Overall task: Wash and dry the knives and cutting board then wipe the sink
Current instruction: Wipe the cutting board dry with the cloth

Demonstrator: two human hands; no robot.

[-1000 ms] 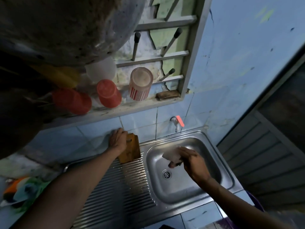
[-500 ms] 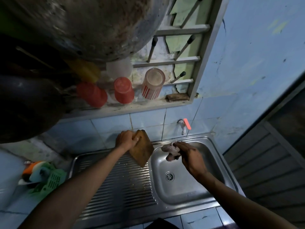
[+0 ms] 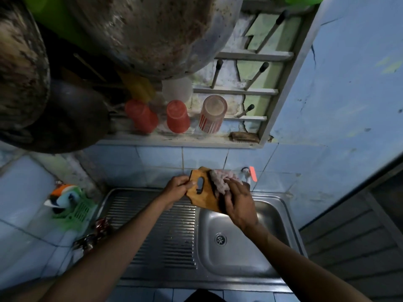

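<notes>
The left hand (image 3: 177,188) holds the board (image 3: 204,192) by its handle end, with the fingers curled round the edge and the thumb near the handle hole. The left forearm comes from the lower left and crosses above the ribbed drainer (image 3: 157,232). The board is lifted and tilted, above the back edge of the sink (image 3: 281,232), between the drainer and the basin. Its lower corner points down toward the basin.

The right hand (image 3: 238,203) presses a pale cloth (image 3: 222,179) on the face of the board. The fingers bend over the cloth and grip it, and the back of the hand faces the camera. The right forearm comes from the lower right corner and passes above the front of the basin. The drain (image 3: 221,239) is in the middle of the basin, below the hand.

The tap (image 3: 248,173) with an orange handle sticks out of the tiled wall, just beside the cloth on the right. On the ledge above the tiles stand red cups (image 3: 177,116) upside down and a striped glass (image 3: 212,114). A green basket (image 3: 76,208) is on the worktop left of the drainer. I do not see knives clearly.
</notes>
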